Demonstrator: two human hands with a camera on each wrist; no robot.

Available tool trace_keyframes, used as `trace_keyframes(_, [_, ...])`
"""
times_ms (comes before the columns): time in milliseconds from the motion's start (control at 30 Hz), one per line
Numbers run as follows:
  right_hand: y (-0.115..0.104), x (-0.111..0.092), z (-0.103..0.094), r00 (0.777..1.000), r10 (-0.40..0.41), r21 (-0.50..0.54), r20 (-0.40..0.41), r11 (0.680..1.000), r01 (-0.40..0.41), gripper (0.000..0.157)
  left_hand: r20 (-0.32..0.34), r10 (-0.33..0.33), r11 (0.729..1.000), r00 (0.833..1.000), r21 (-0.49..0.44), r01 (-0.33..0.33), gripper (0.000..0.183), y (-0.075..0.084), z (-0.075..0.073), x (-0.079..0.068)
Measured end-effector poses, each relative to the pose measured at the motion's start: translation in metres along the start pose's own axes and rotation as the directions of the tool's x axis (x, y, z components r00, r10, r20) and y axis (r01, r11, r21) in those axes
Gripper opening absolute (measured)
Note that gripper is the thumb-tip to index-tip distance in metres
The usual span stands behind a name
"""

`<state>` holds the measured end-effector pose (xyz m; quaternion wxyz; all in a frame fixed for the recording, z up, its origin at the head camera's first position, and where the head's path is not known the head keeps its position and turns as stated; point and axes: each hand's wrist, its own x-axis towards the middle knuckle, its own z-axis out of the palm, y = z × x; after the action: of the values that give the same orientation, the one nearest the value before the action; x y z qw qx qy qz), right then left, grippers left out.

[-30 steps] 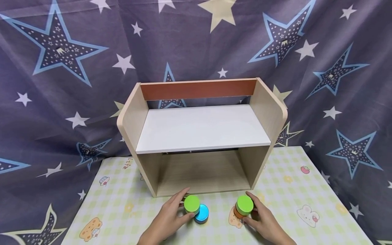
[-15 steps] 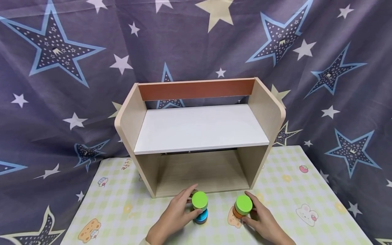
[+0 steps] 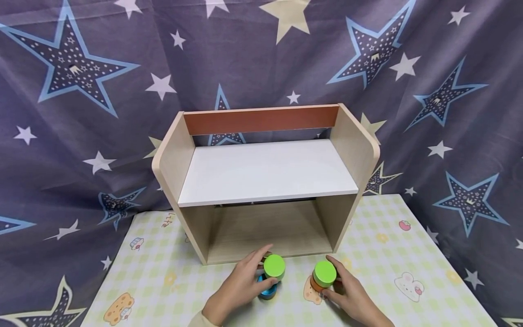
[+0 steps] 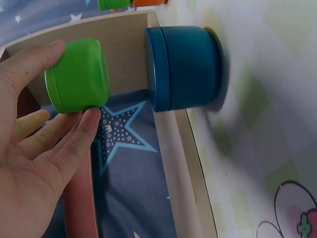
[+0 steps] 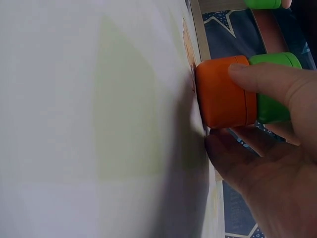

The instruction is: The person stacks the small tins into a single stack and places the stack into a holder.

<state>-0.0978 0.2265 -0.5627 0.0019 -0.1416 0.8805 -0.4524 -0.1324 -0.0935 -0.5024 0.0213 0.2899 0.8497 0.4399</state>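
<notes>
Thumb and fingertips of my left hand [image 3: 244, 282] pinch a small round green tin [image 3: 274, 267]. In the left wrist view, a gap separates that green tin from a blue tin [image 4: 185, 69], which stands upright on the tabletop. From the head view, the green tin overlaps the blue one's far edge. My right hand [image 3: 349, 293] has its thumb and fingers around an orange tin [image 5: 222, 94] on the tablecloth. A second green tin [image 3: 325, 273] sits stacked on the orange one.
Right behind the tins stands a small wooden shelf unit [image 3: 269, 172] with a white middle board and an open lower compartment. A checked cloth [image 3: 380, 261] covers the table, and a star-patterned curtain [image 3: 261, 59] hangs behind.
My left hand has carried the green tin rightward and slightly away, from the blue tin's left side to over its far edge. The right hand stays put on the orange tin.
</notes>
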Motion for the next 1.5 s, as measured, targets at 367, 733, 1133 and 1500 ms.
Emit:
trace_keyframes(367, [0.001,0.001,0.001,1.000,0.003,0.009,-0.002,1.000,-0.003,0.088,0.014,-0.014,1.000,1.000,0.002,0.014,0.081,0.009,0.006,0.011])
trace_keyframes(733, [0.001,0.002,0.000,1.000,0.007,0.006,0.001,1.000,-0.007,0.088,0.030,0.024,1.000,0.999,-0.015,-0.024,0.081,0.012,0.008,0.020])
trace_keyframes(1133, [0.001,0.002,0.000,1.000,0.008,0.016,0.004,1.000,-0.008,0.088,0.038,0.035,0.999,0.999,0.012,-0.036,0.079,0.016,0.011,0.028])
trace_keyframes(1500, [0.002,0.001,0.000,1.000,0.011,-0.011,0.001,1.000,-0.011,0.088,0.042,0.075,0.996,0.996,0.038,-0.076,0.081,0.023,0.016,0.039])
